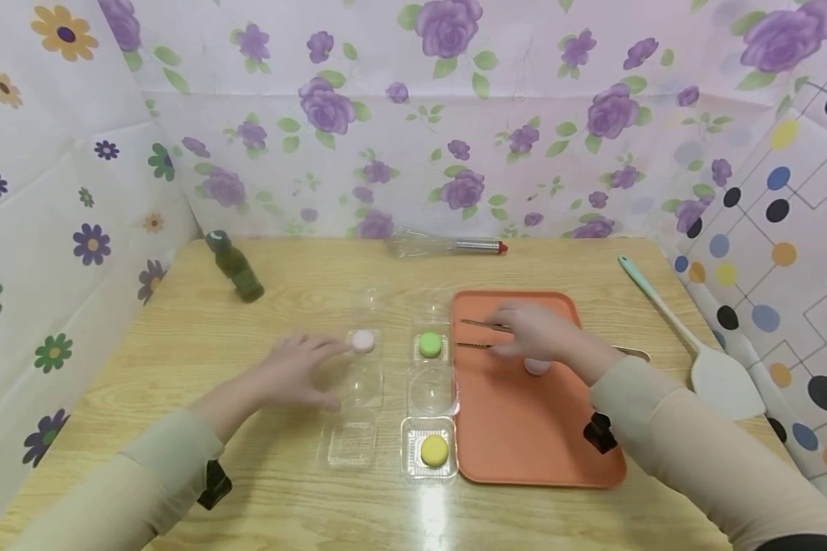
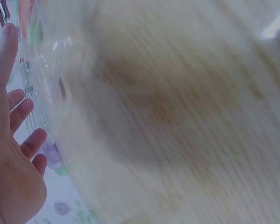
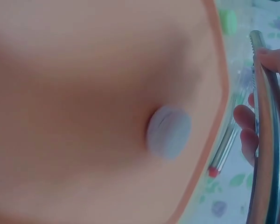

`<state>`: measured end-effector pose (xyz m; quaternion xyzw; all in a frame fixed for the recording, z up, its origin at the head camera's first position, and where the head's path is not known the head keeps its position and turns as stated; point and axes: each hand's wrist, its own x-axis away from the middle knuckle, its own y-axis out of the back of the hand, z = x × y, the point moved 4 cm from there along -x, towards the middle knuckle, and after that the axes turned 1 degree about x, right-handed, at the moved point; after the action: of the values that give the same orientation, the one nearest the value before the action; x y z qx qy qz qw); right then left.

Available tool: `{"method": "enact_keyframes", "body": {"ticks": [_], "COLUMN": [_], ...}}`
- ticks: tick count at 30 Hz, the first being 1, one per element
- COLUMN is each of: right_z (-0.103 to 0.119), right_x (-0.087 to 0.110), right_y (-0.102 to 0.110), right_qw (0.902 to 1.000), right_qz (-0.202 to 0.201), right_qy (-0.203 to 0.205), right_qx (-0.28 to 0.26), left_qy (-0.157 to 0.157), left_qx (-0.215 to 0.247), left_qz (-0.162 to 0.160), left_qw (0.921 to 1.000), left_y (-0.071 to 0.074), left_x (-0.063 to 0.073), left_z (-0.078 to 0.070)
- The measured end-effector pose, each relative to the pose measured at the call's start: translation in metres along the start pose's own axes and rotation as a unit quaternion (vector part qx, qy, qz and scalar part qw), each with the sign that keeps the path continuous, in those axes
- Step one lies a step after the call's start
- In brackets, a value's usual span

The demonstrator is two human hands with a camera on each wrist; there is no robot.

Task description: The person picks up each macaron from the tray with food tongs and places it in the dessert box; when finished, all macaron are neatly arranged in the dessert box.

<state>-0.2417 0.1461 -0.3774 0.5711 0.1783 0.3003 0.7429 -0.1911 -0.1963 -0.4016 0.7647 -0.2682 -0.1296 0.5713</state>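
Gripped: metal tongs (image 3: 271,140) in our right hand (image 1: 534,333), tips apart.
Our left hand (image 1: 299,373) extends its fingers near a pink macaron (image 1: 363,341).

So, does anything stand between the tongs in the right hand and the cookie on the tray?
The cookie sits uncovered on the tray, with nothing visible between it and the tongs that the right hand holds.

The head camera looks forward and down across most of the surface (image 1: 282,490) to the flowered cloth (image 1: 413,168) behind. The left wrist camera sits close over that surface, turned sideways; the right, also sideways, closely faces the tray (image 3: 74,177). Head and right wrist share its cookie (image 3: 169,133); all three catch the whisk (image 1: 478,246).
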Motion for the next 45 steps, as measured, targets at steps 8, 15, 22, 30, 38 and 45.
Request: {"method": "enact_keyframes", "body": {"ticks": [8, 15, 22, 30, 38, 45], "right_z": [-0.029, -0.051, -0.065, -0.076, -0.071, -0.063], "right_x": [0.027, 0.047, 0.066, 0.073, 0.074, 0.067], "right_y": [0.002, 0.004, 0.001, -0.007, -0.022, -0.021], "right_qw": [0.9996, 0.9995, 0.9995, 0.9992, 0.9996, 0.9995], "right_qz": [-0.025, -0.018, -0.020, -0.019, 0.000, -0.026], "right_qy": [-0.005, -0.022, -0.022, -0.027, -0.012, -0.016], "right_qx": [0.014, 0.010, 0.012, 0.021, 0.025, 0.002], "left_qy": [-0.040, -0.054, -0.070, -0.085, -0.094, -0.098], "left_qx": [-0.013, -0.012, 0.000, -0.001, -0.002, -0.007], "left_qz": [0.020, 0.023, 0.025, 0.032, 0.040, 0.024], "left_qw": [0.9989, 0.9982, 0.9972, 0.9959, 0.9948, 0.9949], "left_y": [-0.009, -0.015, -0.018, -0.028, -0.034, -0.034], "left_x": [0.015, 0.023, 0.031, 0.035, 0.043, 0.042], "left_z": [-0.011, -0.014, -0.020, -0.025, -0.031, -0.030]}}
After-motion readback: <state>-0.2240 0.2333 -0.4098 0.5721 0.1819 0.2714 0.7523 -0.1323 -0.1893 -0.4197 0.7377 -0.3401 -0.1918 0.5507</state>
